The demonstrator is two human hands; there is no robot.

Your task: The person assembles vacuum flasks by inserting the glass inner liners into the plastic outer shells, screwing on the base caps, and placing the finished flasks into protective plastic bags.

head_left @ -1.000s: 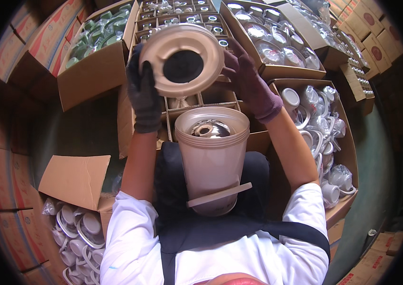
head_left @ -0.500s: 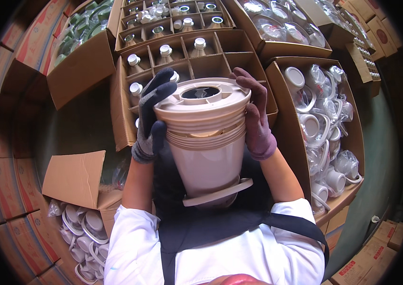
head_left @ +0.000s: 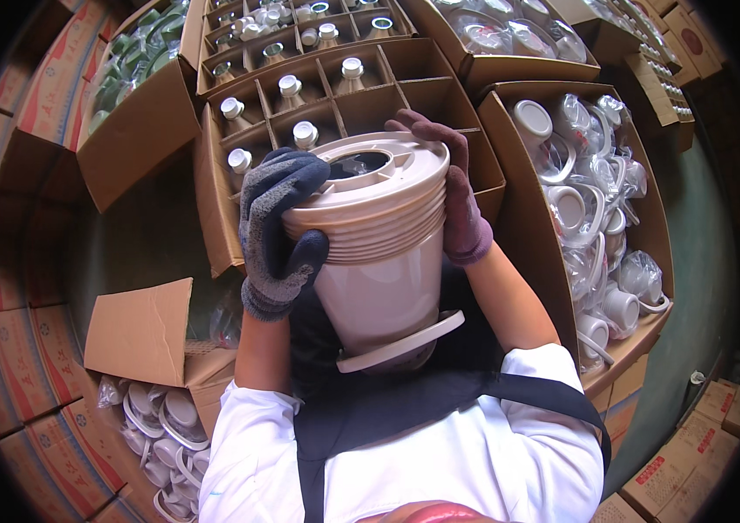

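Observation:
A beige plastic thermos jug [head_left: 383, 301] stands bottom-up and slightly tilted before my chest. Its ribbed base cap [head_left: 379, 228] is uppermost, and a round opening in it shows a dark, shiny surface inside. A flat beige ring or handle [head_left: 405, 343] sticks out at the lower end. My left hand [head_left: 276, 222], in a dark blue and grey glove, is curled against the cap's left side, with its thumb low on the ribs. My right hand [head_left: 460, 183], in a purple glove, grips the right side, with fingers over the rim.
Ahead stands a divided carton [head_left: 440, 105] of metallic bottles with white caps. Cartons of bagged light-grey cups and handles [head_left: 601, 218] stand right and lower left [head_left: 165, 418]. A box of green parts [head_left: 139, 65] is far left. Stacked cartons [head_left: 34, 357] line the left.
The gap between the ribbed cap and the jug body has closed. My left fingers have curled in closer around the cap, and the jug has tilted slightly.

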